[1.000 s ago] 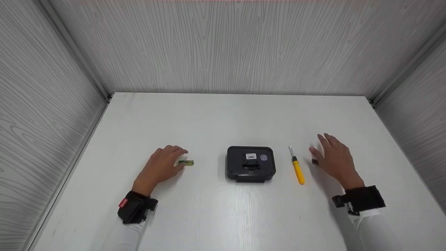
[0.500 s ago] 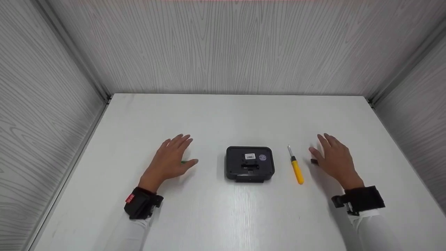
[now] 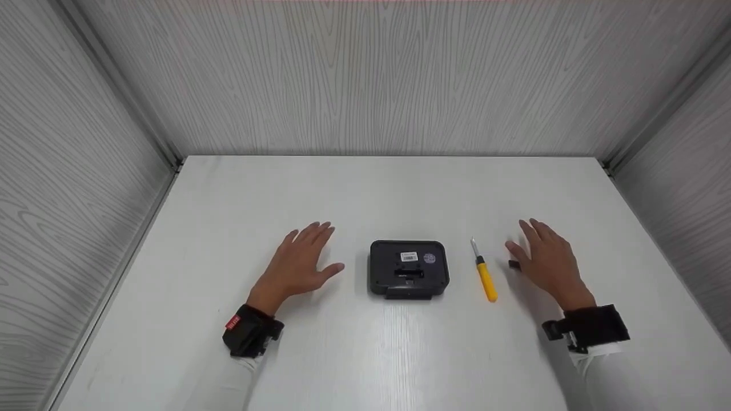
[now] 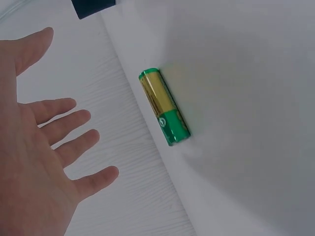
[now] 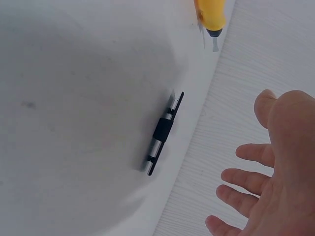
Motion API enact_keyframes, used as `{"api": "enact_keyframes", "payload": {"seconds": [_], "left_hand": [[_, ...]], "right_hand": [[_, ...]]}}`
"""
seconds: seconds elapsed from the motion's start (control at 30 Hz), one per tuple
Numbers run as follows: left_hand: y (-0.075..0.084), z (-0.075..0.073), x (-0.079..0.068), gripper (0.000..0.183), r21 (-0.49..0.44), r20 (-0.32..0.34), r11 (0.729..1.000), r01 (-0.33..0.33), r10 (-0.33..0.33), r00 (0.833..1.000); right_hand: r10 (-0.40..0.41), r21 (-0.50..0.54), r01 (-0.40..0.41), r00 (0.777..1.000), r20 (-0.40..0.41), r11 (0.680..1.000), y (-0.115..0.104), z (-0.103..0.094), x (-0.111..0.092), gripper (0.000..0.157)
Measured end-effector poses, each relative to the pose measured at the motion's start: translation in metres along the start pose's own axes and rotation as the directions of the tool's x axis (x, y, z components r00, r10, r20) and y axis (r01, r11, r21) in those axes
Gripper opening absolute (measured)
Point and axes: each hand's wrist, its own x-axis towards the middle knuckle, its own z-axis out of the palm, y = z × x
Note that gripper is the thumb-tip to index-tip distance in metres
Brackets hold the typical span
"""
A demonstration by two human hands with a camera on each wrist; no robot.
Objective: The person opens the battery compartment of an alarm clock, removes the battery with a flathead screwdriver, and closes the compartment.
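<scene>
My left hand [image 3: 297, 265], fingers spread, hovers palm down over the table left of a black device [image 3: 409, 269]. A green and gold battery [image 4: 165, 106] lies on the table beneath this hand, hidden from the head view. The device shows a white label, a round sticker and a small slot. My right hand [image 3: 551, 265] hovers at the right with relaxed fingers, holding nothing. Near its thumb a small black cover-like piece [image 5: 163, 130] lies on the table. Between device and right hand is a screwdriver [image 3: 485, 273] with a yellow handle, its tip pointing away from me.
The white table [image 3: 365, 194] is bounded by grey wood-grain panels [image 3: 365, 80] at the back and on both sides. The device stands near the middle, between the two hands.
My left hand has opened its thumb and fingers wider and moved right, and the battery is now hidden beneath it in the head view. The right hand stays in place.
</scene>
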Motion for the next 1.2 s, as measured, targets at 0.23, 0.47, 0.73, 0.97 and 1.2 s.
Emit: {"api": "enact_keyframes", "payload": {"seconds": [0.23, 0.47, 0.73, 0.97, 1.2], "left_hand": [[0.019, 0.009, 0.009, 0.077, 0.000, 0.038, 0.999, -0.051, 0.051, 0.998], [0.034, 0.016, 0.016, 0.079, -0.003, 0.073, 0.996, -0.089, 0.089, 0.993], [0.044, 0.017, 0.023, 0.083, -0.001, 0.083, 0.990, -0.139, 0.138, 0.987], [0.050, 0.022, 0.024, 0.089, -0.009, 0.102, 0.989, -0.145, 0.145, 0.984], [0.054, 0.025, 0.028, 0.093, -0.017, 0.129, 0.990, -0.140, 0.141, 0.982]], "right_hand": [[-0.010, -0.012, 0.009, 1.000, -0.024, 1.000, 0.001, 0.002, 0.000, 0.061], [0.011, -0.008, -0.011, 1.000, 0.017, 1.000, 0.002, 0.005, -0.001, 0.064], [0.007, -0.013, -0.006, 1.000, 0.007, 1.000, 0.002, 0.005, -0.001, 0.063], [0.008, -0.014, -0.008, 1.000, 0.022, 1.000, 0.001, 0.007, -0.002, 0.062], [0.005, -0.018, -0.004, 1.000, 0.026, 1.000, 0.000, 0.006, -0.002, 0.063]]}}
